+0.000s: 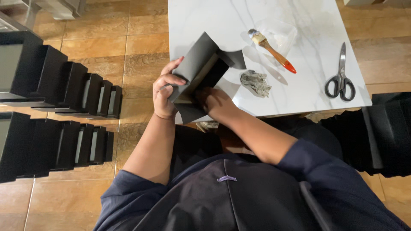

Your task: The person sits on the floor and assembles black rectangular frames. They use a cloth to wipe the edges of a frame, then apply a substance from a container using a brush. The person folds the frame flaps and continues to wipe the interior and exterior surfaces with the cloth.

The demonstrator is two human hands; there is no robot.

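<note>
1. The half-folded black cardboard box [200, 75] sits just left of the frame's centre, held over the near left corner of the white marble desk [299, 25]. Its long axis runs on a slant, from the lower left near the wrists up toward the upper right, with a loose flap sticking out at the top right end.

2. The left hand [165, 92] has its grip wrapped around the box's left wall: fingers curled over the outer face, thumb side against the edge. It holds the box firmly, a narrow grip closed on card.

3. The right hand [216, 102] lies at the lower end of the box, just right of the left hand, fingers pressed into or against the inner fold. Whether it pinches the card or only pushes flat on it, I cannot tell from here.

4. Both hands meet at the box's lower end, so the free flaps lie away from them, toward the upper right. The right hand is the nearer one to that open end.

5. On the desk, well apart from the box: a crumpled grey rag [256, 82] just right of it, a glue brush [270, 50] with a wooden handle and red tip above that, and scissors [341, 75] near the right edge.

6. On the tiled floor at the left of the frame stand two rows of finished black boxes [64, 85].
</note>
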